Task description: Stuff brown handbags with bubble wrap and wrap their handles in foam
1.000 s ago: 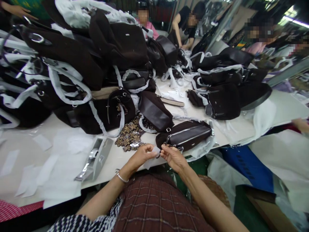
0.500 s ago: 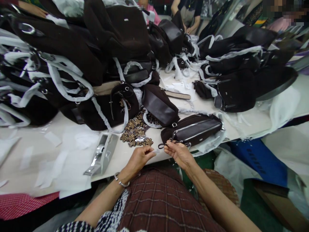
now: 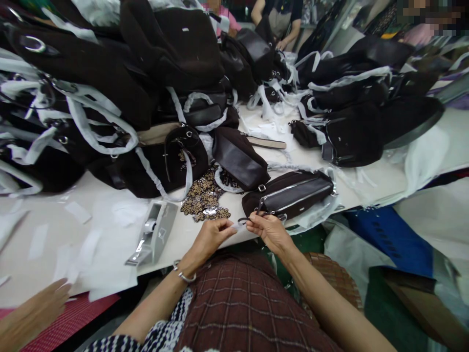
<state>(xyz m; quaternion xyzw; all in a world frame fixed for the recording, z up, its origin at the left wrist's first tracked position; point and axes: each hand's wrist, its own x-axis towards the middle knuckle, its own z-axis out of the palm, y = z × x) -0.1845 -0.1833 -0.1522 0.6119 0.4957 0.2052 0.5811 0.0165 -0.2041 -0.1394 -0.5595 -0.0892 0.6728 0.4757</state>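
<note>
My left hand [image 3: 212, 238], with a silver bracelet at the wrist, is closed in a pinch on a small whitish piece of film [image 3: 239, 226], which looks like clear tape. Close beside it, my right hand [image 3: 270, 232] pinches a thin dark strap [image 3: 243, 219] that curves in a loop toward the film; I cannot tell whether the two touch. The strap runs by a dark brown handbag [image 3: 296, 193] with silver zips, lying at the table's front edge. Left of the bag sits a pile of brown-and-tan flower-shaped pieces [image 3: 203, 195].
A grey tape dispenser [image 3: 156, 230] stands at the left on the white table [image 3: 176, 249], near paper scraps. Dark handbags with wrapped handles [image 3: 176, 44] are heaped behind. A co-worker's hand [image 3: 40, 303] reaches in at lower left. Another person [image 3: 284, 24] works across the table.
A co-worker's hand has come into view at the lower left. My two hands are slightly closer together, still pinching the film and the strap. The view has shifted slightly.
</note>
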